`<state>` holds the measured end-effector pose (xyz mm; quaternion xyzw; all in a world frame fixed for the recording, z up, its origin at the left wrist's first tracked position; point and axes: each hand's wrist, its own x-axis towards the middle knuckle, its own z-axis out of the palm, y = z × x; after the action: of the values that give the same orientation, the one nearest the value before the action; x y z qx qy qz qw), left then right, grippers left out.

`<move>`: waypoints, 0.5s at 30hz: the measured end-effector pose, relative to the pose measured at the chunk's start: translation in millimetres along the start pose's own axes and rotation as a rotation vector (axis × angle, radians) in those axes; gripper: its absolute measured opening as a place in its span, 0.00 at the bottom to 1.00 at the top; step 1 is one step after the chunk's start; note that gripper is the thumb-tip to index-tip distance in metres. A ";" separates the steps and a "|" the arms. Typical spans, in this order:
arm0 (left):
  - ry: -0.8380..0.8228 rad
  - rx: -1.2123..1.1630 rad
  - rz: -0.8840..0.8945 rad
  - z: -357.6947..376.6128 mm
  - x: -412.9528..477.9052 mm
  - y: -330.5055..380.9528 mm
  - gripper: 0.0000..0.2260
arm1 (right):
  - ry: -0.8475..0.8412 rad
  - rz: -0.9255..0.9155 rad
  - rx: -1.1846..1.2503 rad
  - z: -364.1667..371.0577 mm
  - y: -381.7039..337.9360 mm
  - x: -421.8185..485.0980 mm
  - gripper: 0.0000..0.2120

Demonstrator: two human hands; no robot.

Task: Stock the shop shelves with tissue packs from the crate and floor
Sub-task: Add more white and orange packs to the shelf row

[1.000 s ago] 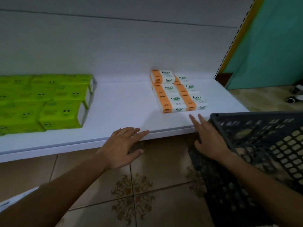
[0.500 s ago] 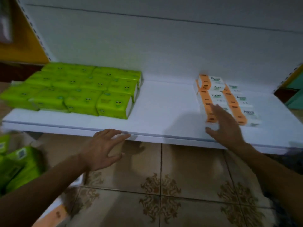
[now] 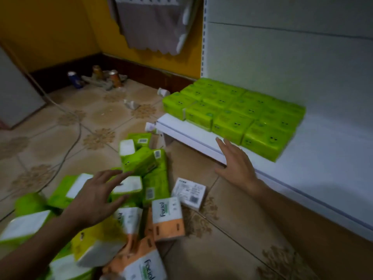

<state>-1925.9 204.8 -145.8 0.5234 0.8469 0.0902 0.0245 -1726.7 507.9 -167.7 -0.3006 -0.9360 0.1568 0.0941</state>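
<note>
Now left hand (image 3: 94, 199) spread over floor pile of tissue packs (image 3: 141, 164), holding nothing; right hand (image 3: 236, 166) flat, fingers straight, at shelf (image 3: 193, 136) edge nr green packs (image 3: 238, 114).

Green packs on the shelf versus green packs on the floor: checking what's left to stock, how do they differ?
The green packs on the shelf sit in tidy touching rows; the green packs on the floor lie in a loose heap. Those on the shelf all lie flat, face up; those on the floor tilt at mixed angles, some showing white ends or barcodes. Both have lime wrappers with cartoon eyes.
</note>
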 end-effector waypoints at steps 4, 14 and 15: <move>-0.080 -0.004 -0.117 21.5 -30.9 -33.9 0.30 | -0.086 -0.106 -0.035 36.9 -49.6 -6.8 0.41; -0.091 -0.018 -0.084 55.9 -51.0 -51.7 0.23 | -0.564 -0.140 -0.026 104.0 -112.5 -22.3 0.38; -0.079 0.004 -0.067 54.9 -49.5 -50.6 0.22 | -0.611 -0.130 -0.049 106.9 -110.5 -23.3 0.38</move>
<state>-1940.7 145.7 -211.4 0.4979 0.8626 0.0669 0.0600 -1795.9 383.7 -230.7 -0.1814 -0.9418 0.2107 -0.1889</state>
